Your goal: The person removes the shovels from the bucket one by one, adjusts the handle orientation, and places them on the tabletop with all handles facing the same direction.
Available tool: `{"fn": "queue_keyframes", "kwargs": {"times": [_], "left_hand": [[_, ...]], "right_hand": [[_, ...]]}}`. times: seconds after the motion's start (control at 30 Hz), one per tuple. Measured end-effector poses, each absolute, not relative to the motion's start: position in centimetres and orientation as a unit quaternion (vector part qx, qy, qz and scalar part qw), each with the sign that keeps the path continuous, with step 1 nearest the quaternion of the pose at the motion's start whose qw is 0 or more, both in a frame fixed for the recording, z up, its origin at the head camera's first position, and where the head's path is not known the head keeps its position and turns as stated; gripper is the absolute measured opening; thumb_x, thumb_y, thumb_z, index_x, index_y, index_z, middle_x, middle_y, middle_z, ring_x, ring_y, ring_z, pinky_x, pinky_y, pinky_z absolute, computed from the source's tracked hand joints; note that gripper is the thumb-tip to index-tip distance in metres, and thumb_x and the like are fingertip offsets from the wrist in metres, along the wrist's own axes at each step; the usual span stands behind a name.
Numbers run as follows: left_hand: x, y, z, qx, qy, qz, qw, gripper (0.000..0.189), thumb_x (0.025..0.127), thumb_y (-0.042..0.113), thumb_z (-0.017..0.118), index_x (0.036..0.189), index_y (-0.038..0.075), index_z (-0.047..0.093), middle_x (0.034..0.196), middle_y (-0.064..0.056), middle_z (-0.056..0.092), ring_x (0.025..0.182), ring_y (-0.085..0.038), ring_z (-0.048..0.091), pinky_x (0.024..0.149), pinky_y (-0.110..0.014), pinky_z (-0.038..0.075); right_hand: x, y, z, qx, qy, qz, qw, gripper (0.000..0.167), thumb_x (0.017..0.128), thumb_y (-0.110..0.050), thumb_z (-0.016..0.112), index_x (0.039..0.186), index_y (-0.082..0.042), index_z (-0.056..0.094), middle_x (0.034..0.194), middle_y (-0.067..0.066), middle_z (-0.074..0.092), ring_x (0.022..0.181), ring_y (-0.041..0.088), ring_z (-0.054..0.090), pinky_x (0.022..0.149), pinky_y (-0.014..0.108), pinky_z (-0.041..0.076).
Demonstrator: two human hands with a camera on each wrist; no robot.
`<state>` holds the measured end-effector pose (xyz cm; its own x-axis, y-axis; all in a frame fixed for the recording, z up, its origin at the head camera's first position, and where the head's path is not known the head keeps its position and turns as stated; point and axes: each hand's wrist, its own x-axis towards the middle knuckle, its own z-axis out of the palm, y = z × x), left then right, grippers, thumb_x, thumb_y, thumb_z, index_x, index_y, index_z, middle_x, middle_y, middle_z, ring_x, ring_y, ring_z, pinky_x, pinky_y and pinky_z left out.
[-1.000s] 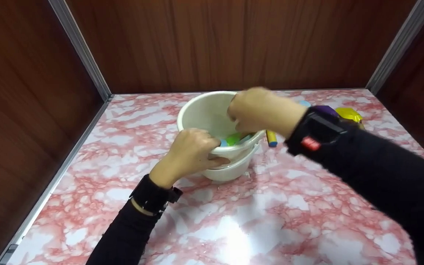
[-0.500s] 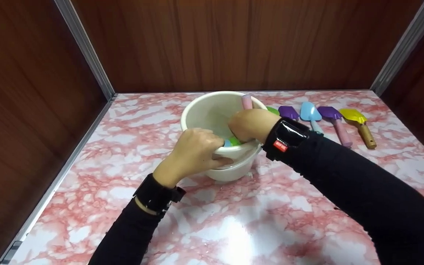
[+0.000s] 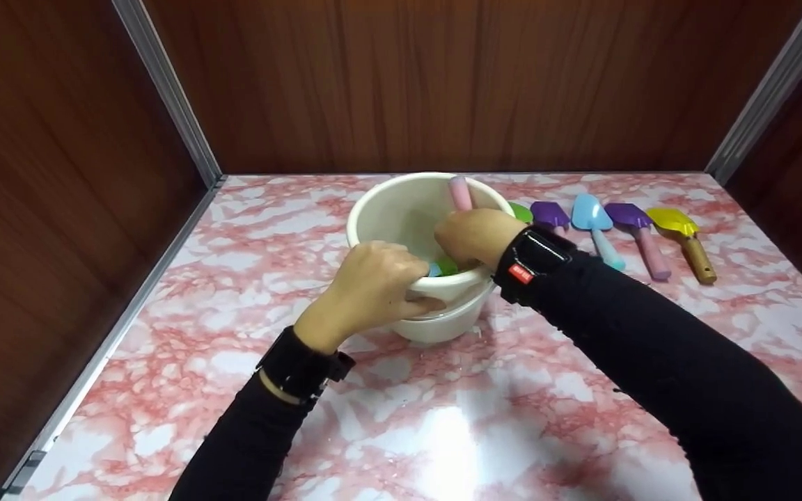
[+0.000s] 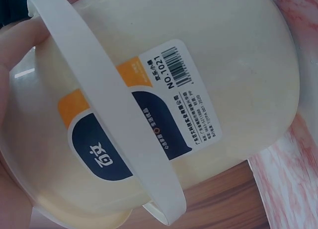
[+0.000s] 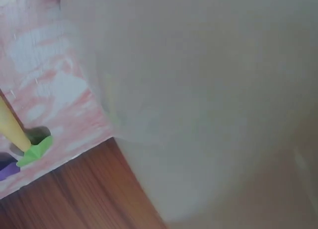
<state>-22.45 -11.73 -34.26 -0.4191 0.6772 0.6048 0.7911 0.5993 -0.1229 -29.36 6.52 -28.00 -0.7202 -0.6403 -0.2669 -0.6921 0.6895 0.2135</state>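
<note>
A white plastic bucket (image 3: pixel 383 216) stands on the table; its label (image 4: pixel 144 110) and strap-like carrying handle (image 4: pixel 104 95) show in the left wrist view. My left hand (image 3: pixel 376 282) grips the near rim, fingers over the inside and thumb outside. My right hand (image 3: pixel 477 236) is down inside the bucket at its right side, holding a trowel by its pink handle (image 3: pixel 460 193), whose end sticks up above the hand. Its fingers and the blade are hidden. Green (image 3: pixel 447 266) and light blue (image 3: pixel 434 269) pieces show at the bottom of the opening.
Several trowels lie in a row to the right: green (image 3: pixel 521 212), purple (image 3: pixel 549 213), light blue (image 3: pixel 587 211), another purple (image 3: pixel 627 214) and yellow (image 3: pixel 672 220). Brown wood-grain panels (image 3: pixel 429 83) border the red-and-white marbled table (image 3: pixel 248 257).
My right hand has gone deeper into the bucket, and the pink handle end has come into sight above it. My left hand keeps its grip on the rim.
</note>
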Motion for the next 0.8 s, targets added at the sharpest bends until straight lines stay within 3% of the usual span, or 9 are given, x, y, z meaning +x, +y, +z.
{"fn": "queue_keyframes", "kwargs": {"times": [0.2,0.4,0.6,0.8], "left_hand": [[-22.5,-11.7,-34.3,-0.439,-0.835,-0.087,0.320,0.043,0.084,0.044,0.089,0.068,0.017,0.060,0.065,0.002,0.058,0.062,-0.022,0.059,0.061,-0.040,0.048],[-22.5,-11.9,-34.2,-0.441,-0.837,-0.091,0.311,0.040,0.084,0.043,0.090,0.071,0.016,0.063,0.066,0.003,0.060,0.063,-0.022,0.061,0.062,-0.041,0.049],[-22.4,-12.0,-34.2,-0.433,-0.845,-0.085,0.303,0.042,0.085,0.045,0.089,0.069,0.016,0.064,0.064,0.003,0.058,0.061,-0.022,0.059,0.060,-0.041,0.048],[-22.5,-11.9,-34.3,-0.427,-0.848,-0.071,0.307,0.043,0.084,0.048,0.089,0.070,0.015,0.065,0.064,0.000,0.060,0.061,-0.024,0.061,0.060,-0.042,0.048]], "right_hand": [[-29.3,6.8,-27.3,-0.394,0.903,0.155,0.065,0.020,0.082,0.003,0.063,0.069,-0.010,0.056,0.066,0.002,0.053,0.060,0.018,0.048,0.059,0.035,0.048],[-29.8,7.2,-25.0,-0.374,0.903,0.170,0.128,0.013,0.084,-0.001,0.065,0.074,-0.009,0.068,0.066,-0.001,0.055,0.061,0.018,0.048,0.056,0.030,0.039],[-29.6,7.6,-22.6,-0.369,0.903,0.158,0.154,0.010,0.080,-0.006,0.070,0.072,-0.011,0.074,0.064,-0.004,0.056,0.060,0.015,0.048,0.056,0.031,0.040],[-28.9,7.9,-20.0,-0.348,0.910,0.158,0.164,0.009,0.075,-0.010,0.079,0.083,-0.012,0.080,0.077,-0.002,0.070,0.069,0.017,0.059,0.061,0.033,0.049]]}}
